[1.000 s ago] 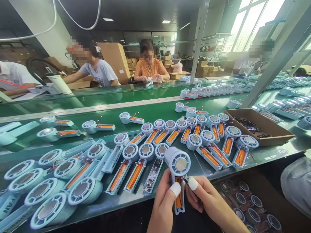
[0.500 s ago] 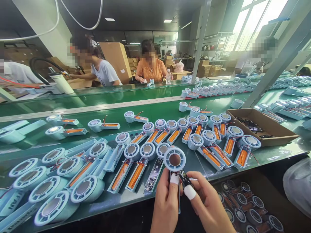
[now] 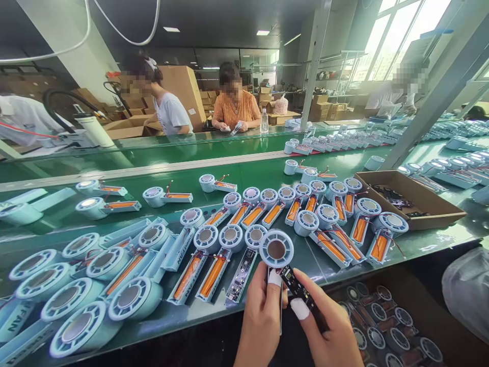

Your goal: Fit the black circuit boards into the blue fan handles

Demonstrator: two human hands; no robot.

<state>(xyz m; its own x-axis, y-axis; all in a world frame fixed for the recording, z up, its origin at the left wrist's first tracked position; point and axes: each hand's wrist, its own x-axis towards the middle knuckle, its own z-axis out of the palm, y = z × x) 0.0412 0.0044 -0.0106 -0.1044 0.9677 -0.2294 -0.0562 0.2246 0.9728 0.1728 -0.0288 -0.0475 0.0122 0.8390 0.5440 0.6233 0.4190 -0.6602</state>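
My left hand is closed around the handle of a light blue handheld fan, whose round head with a silver disc faces up. Between the fingers of my right hand is a black circuit board, its upper end at the neck of the fan. White covers wrap both thumbs. My hands hide most of the fan's handle. Just beyond them, on the bench, lies a fan with a circuit board in its handle. Beside it are fans with orange batteries showing in their open handles.
A cardboard box of black boards stands at the right. Below the bench edge, another box holds several fans. More fans crowd the left. Others ride on the green belt. Co-workers sit across it.
My right hand has shifted slightly and the circuit board shows more of its length. Fans on the belt have moved a little to the right. A co-worker across has turned a held piece.
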